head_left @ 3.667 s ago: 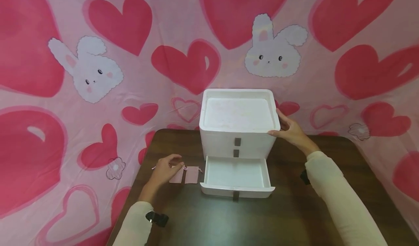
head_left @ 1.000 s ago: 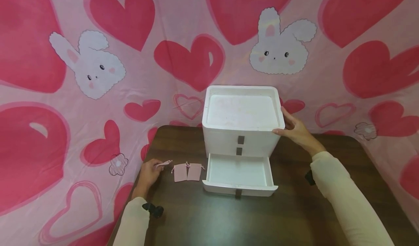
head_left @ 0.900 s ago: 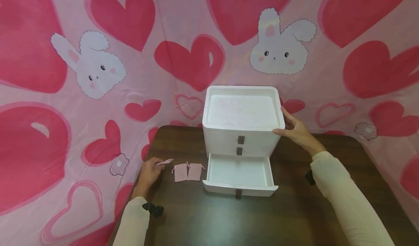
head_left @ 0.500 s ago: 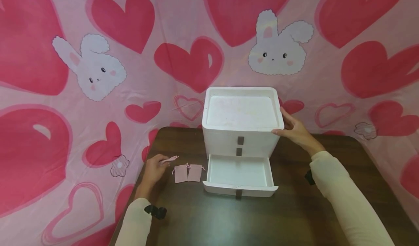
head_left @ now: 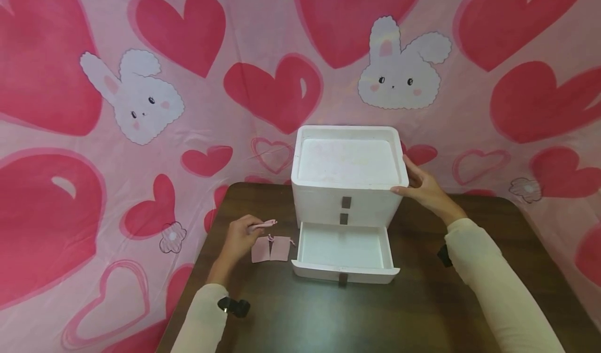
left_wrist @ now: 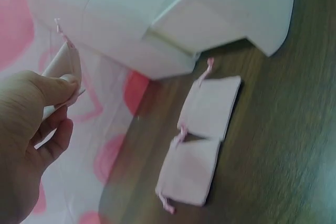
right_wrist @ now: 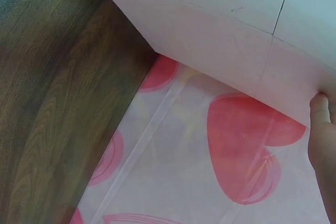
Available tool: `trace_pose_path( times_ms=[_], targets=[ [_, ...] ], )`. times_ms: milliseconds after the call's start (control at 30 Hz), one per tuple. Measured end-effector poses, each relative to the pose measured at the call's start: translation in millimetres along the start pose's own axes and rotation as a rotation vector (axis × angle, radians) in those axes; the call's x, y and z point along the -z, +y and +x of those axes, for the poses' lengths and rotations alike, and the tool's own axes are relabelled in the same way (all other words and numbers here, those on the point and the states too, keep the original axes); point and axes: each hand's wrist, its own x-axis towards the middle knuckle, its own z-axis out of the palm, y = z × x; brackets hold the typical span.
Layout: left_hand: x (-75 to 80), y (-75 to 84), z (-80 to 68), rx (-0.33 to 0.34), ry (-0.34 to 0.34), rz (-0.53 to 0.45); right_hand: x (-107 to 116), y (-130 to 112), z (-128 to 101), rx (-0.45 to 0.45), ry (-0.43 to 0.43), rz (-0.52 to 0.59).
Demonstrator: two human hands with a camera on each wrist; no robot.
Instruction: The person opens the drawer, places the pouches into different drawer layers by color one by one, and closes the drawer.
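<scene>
My left hand (head_left: 240, 236) pinches a small pink drawstring pouch (head_left: 263, 225) between thumb and fingers, raised above the table; in the left wrist view the pouch (left_wrist: 67, 66) looks folded, its cord sticking up. Two matching pouches, one (head_left: 260, 250) beside the other (head_left: 280, 248), lie flat just below that hand. To their right stands a white drawer unit (head_left: 319, 207), its bottom drawer (head_left: 345, 246) pulled out and bare inside. My right hand (head_left: 426, 191) rests on the unit's upper right corner, thumb at the front and fingers along the side.
The drawer unit stands on a dark wooden table (head_left: 338, 321), close to a pink cloth backdrop (head_left: 263, 29) with hearts and rabbits. Its top is a shallow tray (head_left: 347, 160). Two closed drawers with dark pull tabs (head_left: 346, 202) sit above the open one.
My left hand has picked up a pouch at the table's left side and carried it rightward, over the two lying pouches. The right hand keeps its place on the unit.
</scene>
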Motion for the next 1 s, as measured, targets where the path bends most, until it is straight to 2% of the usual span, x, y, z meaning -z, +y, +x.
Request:
trace_pose_path(
  times_ms=[100,433,700,1000],
  targets=[
    [-6.4,10.4,1.3,-0.014,-0.025,-0.005,1,1,1,0.003,0.002,-0.021],
    [-27.0,39.2,3.9,-0.122,-0.058,-0.037,0,2,1,0.012,0.008,-0.047],
    [-47.0,55.2,5.0,-0.121,-0.107,-0.084,1,0,0,-0.023,0.004,-0.034],
    [-66.1,63.4,4.9,-0.056,-0.191,-0.057,0,0,0,-0.025,0.006,-0.036]
  ],
)
